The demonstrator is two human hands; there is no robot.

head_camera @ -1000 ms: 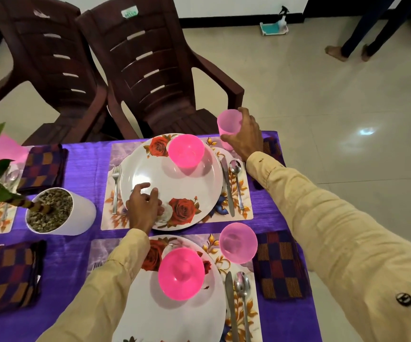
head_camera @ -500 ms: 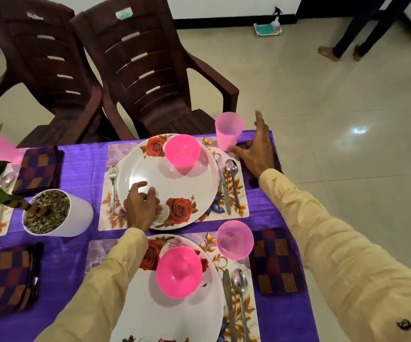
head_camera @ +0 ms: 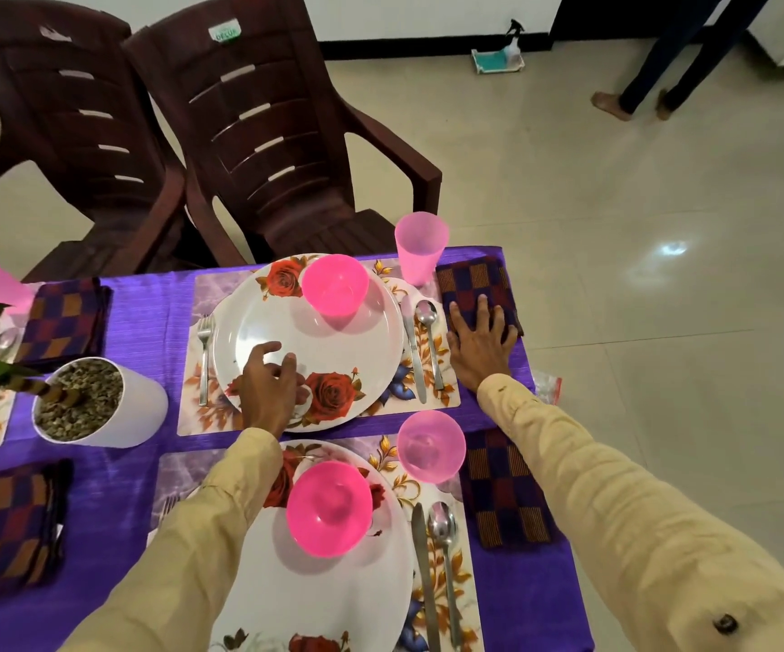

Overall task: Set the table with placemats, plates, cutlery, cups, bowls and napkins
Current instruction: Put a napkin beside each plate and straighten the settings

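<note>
Placemat: far setting, flat on the purple tablecloth. It looks thin and stiff, and probably slides if pushed.
Fork: on the mat at the plate's 9 o'clock, tines pointing away.
Left hand: over the plate's rim at 7 o'clock, with fingers loosely bent and narrow. The tips rest on the plate and grip nothing.
Plate: centred on the mat. It appears rigid, glossy and likely slippery, so it is best taken at the rim.
Bowl: pink, standing on the plate at 12 to 1 o'clock. It is probably light plastic.
Knife, spoon: side by side at 3 o'clock.
Cup: at 1 o'clock on the mat's far corner. It looks light and easily tipped.
Napkin: folded checked cloth at 2 to 3 o'clock, just beside the mat and near the table edge. It is judged soft, limp and light. It would shift under a flat palm, and to lift it, pinch the folded edge so the layers stay together.
Right hand: fingers straight and spread wide, pressing flat on the napkin's near half.
</note>
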